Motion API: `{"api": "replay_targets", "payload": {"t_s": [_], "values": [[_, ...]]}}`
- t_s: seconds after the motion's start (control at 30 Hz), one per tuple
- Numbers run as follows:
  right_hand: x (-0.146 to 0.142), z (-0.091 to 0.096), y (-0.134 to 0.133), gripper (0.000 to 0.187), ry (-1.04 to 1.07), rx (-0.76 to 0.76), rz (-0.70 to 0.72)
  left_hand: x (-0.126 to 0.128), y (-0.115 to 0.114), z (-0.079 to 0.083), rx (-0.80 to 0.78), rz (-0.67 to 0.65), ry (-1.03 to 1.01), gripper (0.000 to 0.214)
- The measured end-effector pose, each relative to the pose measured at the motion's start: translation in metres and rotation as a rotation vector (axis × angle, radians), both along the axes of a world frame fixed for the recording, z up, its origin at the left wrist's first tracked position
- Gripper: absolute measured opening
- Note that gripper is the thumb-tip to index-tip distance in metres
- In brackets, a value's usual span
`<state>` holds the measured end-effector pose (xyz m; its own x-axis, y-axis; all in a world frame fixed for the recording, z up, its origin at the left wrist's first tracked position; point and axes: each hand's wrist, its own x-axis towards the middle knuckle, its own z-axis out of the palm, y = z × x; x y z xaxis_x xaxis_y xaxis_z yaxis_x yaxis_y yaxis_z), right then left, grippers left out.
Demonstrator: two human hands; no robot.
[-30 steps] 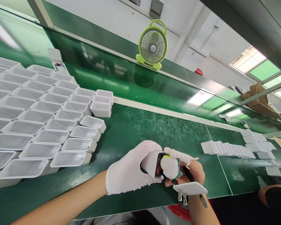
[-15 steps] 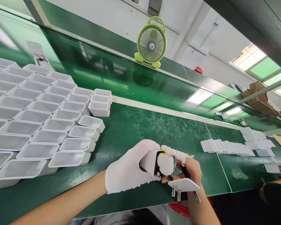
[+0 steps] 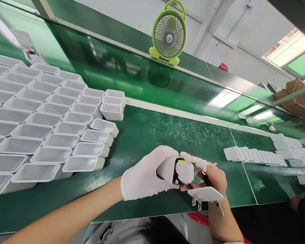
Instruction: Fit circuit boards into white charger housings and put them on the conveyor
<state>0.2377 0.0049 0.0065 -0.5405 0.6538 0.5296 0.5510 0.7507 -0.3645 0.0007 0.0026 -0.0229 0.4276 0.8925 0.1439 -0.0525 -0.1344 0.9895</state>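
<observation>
My left hand point(image 3: 144, 178), in a white glove, is closed round a white charger shell point(image 3: 166, 168) with a circuit board point(image 3: 184, 171) partly inside it. My right hand point(image 3: 212, 179), bare except for white finger cots, pinches the board from the right. It also holds a thin dark tool point(image 3: 213, 196). A white plug cover with two metal prongs point(image 3: 205, 195) hangs from the board just below my right hand. Both hands hover over the near edge of the green bench point(image 3: 173, 135).
Many empty white shells point(image 3: 48, 125) stand in rows at the left. A row of finished white pieces point(image 3: 254, 156) lies at the right. A green fan point(image 3: 169, 35) stands on the far ledge behind the conveyor belt point(image 3: 132, 81). Another person's arm point(image 3: 301, 200) shows at the lower right.
My hands keep the same grip on the shell and board. The view has shifted slightly; a white unit with wires on the belt has travelled further left.
</observation>
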Motion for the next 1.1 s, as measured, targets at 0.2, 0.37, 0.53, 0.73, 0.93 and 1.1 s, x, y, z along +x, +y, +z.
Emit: {"api": "replay_targets", "payload": {"t_s": [0.2,0.37,0.53,0.73,0.93,1.1], "values": [[-0.006,0.004,0.001,0.021,-0.011,0.041,-0.011,0.001,0.001,0.004,0.015,0.039,0.022,0.057],[-0.011,0.008,0.002,0.035,0.001,0.044,-0.023,0.001,0.0,0.002,-0.001,0.026,0.023,0.056],[-0.01,0.007,-0.001,0.027,0.001,0.001,-0.046,0.001,0.0,0.002,-0.004,0.006,-0.025,0.057],[-0.012,0.007,0.0,0.032,0.011,0.037,-0.03,0.003,0.0,0.003,-0.018,0.054,0.021,0.058],[-0.017,0.01,0.001,0.025,0.022,0.067,-0.005,0.001,-0.004,-0.005,-0.005,-0.038,-0.015,0.054],[-0.02,0.009,-0.001,0.045,0.044,-0.018,0.038,-0.001,-0.005,-0.014,0.031,0.033,0.02,0.062]]}}
